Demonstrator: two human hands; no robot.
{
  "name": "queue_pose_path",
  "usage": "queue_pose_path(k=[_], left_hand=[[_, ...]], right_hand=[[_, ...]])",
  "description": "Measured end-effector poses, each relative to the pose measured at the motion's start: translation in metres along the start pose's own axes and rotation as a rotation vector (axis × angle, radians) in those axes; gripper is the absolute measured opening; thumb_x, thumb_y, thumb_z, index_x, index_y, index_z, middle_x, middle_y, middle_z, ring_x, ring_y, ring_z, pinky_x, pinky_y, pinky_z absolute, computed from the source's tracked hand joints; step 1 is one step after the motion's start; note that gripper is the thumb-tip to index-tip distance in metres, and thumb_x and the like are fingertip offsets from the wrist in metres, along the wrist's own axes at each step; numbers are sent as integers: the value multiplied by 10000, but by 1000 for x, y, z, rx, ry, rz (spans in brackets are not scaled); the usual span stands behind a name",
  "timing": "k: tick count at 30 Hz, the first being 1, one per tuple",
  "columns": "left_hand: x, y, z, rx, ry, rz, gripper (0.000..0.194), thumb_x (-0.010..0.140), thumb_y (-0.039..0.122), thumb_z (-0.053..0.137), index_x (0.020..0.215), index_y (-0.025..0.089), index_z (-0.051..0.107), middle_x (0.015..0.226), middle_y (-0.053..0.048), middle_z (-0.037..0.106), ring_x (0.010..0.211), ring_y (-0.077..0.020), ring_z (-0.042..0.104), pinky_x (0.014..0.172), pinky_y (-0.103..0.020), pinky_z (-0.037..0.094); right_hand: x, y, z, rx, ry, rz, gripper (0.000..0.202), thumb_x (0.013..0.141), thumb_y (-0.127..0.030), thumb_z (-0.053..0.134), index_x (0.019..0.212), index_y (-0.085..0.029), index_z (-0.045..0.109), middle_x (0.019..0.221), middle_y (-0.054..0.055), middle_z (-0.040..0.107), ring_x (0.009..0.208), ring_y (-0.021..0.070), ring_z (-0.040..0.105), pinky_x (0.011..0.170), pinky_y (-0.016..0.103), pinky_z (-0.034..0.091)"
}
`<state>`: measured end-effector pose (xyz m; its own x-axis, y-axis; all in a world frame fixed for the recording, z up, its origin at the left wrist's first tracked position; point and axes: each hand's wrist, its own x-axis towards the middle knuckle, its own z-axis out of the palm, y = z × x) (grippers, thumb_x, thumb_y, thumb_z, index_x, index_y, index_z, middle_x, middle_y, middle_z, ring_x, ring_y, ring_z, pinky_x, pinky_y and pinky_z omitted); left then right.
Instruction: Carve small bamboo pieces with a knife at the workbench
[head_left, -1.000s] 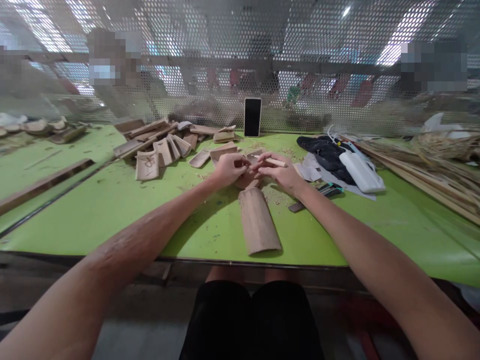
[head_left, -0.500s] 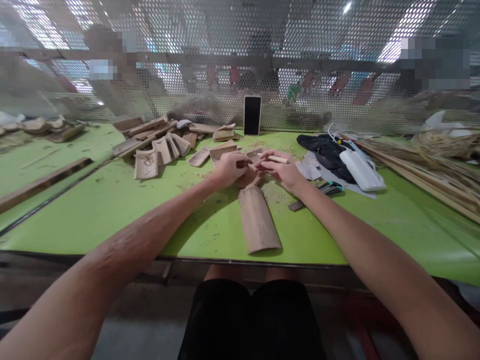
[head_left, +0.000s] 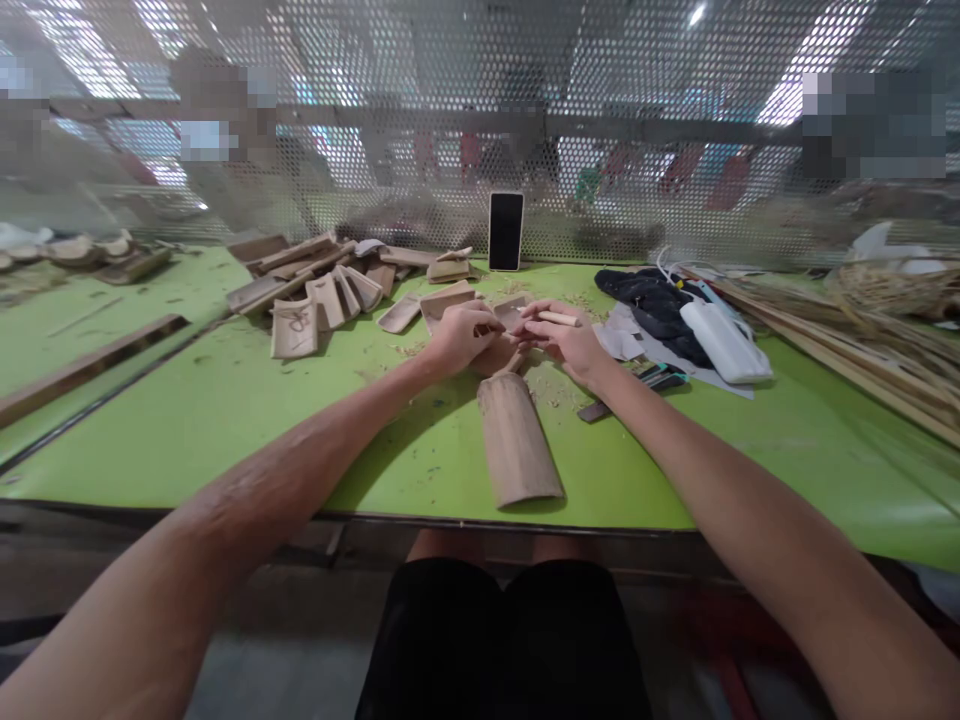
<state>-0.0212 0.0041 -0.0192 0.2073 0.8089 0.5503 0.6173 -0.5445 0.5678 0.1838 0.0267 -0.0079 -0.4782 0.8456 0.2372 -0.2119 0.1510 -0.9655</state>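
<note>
My left hand [head_left: 459,342] is closed, fingers curled down onto a curved bamboo piece [head_left: 495,357] that they partly cover. Between the fingers of my right hand [head_left: 570,347] is a slim, pale wooden-handled tool [head_left: 561,318]; its working tip is hidden near the left fingertips. Both hands almost meet over the bamboo piece. Just below them a larger split bamboo section [head_left: 519,440] lies hollow side down, its far end close to the worked piece. Shavings [head_left: 555,388] are scattered around the hands.
Bamboo pieces [head_left: 294,328] are heaped at back left. A phone [head_left: 505,231] stands against the perforated metal screen [head_left: 420,170]. To the right lie a utility knife [head_left: 660,377], dark cloth [head_left: 637,300], a white device [head_left: 726,342] and long bamboo strips [head_left: 840,340]. People are behind the screen.
</note>
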Motion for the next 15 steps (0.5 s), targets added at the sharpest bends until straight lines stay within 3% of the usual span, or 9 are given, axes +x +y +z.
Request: queue_pose_path(k=[15], left_hand=[[0, 7, -2, 109, -72, 50, 125, 846, 209, 672, 912, 211, 777, 889, -68, 743, 794, -180, 652, 759, -292, 508]], right_hand=[[2, 2, -2, -3, 47, 16, 130, 763, -197, 757, 850, -208, 661, 772, 43, 744, 737, 199, 732, 723, 349, 607]])
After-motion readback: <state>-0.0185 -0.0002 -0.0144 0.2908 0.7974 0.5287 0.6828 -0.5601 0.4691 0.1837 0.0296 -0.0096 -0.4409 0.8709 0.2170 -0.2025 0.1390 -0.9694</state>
